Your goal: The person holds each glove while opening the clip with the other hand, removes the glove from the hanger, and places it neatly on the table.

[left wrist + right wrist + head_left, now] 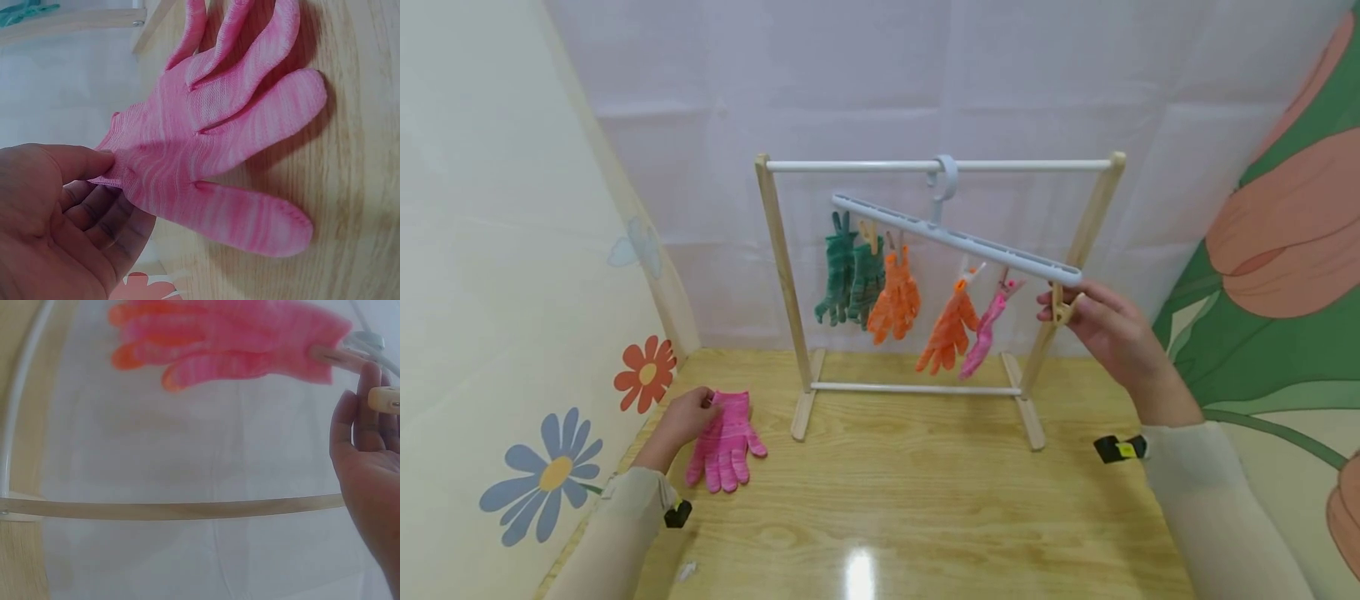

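Note:
My left hand (688, 417) pinches the cuff of a pink knit glove (724, 446) between thumb and fingers. The glove's fingers spread over the table in the left wrist view. At the low right end of a light-blue hanger (970, 243), my right hand (1112, 333) holds a tan clothespin (1062, 307); whether the clothespin is fixed to the hanger is unclear. Clipped along the hanger are green gloves (841, 271), orange gloves (895, 293) and another pink glove (987, 337). The right wrist view has that pink glove (250, 337) beside my right fingers.
A wooden rack with a white top rod (865, 167) carries the hanger, which tilts down to the right. Its wooden feet (808, 400) stand on the wood-grain table (910, 492). A small white scrap (688, 571) lies near the front left. Flower-printed walls flank the table.

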A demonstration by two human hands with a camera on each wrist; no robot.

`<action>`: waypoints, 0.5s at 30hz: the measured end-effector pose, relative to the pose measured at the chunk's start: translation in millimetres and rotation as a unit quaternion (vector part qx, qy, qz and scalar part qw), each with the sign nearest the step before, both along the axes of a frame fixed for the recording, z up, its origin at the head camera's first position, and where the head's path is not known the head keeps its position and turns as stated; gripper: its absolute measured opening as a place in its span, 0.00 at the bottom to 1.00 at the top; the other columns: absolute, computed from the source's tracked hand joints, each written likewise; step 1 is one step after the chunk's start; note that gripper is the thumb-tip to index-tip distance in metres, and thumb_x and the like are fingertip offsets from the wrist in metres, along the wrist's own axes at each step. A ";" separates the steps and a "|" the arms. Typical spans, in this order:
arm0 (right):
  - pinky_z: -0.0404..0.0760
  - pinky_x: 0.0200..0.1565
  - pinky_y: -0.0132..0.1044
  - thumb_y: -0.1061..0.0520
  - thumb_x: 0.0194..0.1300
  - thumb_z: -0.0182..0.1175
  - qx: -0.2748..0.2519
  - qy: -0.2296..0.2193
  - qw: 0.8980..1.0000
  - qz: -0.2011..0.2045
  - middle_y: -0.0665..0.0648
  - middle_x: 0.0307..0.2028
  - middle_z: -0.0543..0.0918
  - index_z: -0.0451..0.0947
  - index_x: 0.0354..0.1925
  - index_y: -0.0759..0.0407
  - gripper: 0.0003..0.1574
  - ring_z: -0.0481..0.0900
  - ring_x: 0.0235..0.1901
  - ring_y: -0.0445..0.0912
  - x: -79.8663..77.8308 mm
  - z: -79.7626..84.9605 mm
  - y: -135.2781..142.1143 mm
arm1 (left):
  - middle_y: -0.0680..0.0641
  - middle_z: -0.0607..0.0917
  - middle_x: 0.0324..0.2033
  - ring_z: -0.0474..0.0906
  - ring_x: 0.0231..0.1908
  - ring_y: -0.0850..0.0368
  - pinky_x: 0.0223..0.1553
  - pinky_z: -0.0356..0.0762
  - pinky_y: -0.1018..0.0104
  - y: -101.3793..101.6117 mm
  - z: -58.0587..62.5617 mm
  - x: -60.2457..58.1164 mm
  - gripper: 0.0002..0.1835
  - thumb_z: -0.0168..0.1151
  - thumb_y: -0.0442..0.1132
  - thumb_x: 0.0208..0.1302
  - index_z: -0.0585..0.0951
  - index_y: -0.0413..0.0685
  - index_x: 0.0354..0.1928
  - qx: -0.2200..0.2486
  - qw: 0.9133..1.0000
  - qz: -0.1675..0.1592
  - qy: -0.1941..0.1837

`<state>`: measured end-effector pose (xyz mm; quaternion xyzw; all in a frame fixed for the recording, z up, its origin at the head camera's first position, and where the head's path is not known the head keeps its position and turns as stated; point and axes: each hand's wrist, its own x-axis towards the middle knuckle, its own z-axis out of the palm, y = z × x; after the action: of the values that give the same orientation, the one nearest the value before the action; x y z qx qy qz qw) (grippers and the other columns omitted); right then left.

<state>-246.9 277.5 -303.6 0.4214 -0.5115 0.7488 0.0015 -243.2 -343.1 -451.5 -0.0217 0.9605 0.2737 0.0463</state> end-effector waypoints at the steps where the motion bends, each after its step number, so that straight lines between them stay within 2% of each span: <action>1: 0.75 0.63 0.42 0.72 0.78 0.34 -0.001 -0.001 1.000 0.000 0.66 0.56 0.80 0.66 0.65 0.81 0.24 0.79 0.57 0.55 0.2 -0.1 -0.1 | 0.33 0.81 0.40 0.77 0.40 0.42 0.42 0.78 0.50 0.3 -0.2 -0.3 0.19 0.57 0.37 0.72 0.74 0.25 0.53 -0.001 1.000 0.001 -0.002; 8: 0.74 0.63 0.42 0.72 0.78 0.34 0.002 0.000 1.000 0.000 0.66 0.56 0.80 0.64 0.65 0.82 0.25 0.78 0.58 0.54 1.0 -1.7 0.1 | 0.26 0.79 0.48 0.77 0.49 0.32 0.51 0.77 0.41 2.9 -2.5 0.7 0.23 0.56 0.38 0.72 0.71 0.23 0.57 -0.006 1.000 0.003 -0.010; 15: 0.74 0.64 0.42 0.71 0.78 0.33 0.017 -0.002 1.000 0.001 0.64 0.56 0.79 0.64 0.66 0.81 0.25 0.78 0.58 0.52 0.1 -0.4 1.0 | 0.26 0.79 0.51 0.77 0.50 0.32 0.50 0.78 0.42 1.5 -6.9 0.9 0.23 0.56 0.37 0.71 0.70 0.24 0.59 0.007 1.000 0.005 -0.008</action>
<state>-246.8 278.4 -304.0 0.4205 -0.5239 0.7407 -0.0076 -242.3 -341.6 -458.4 -0.0289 0.9581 0.2800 0.0531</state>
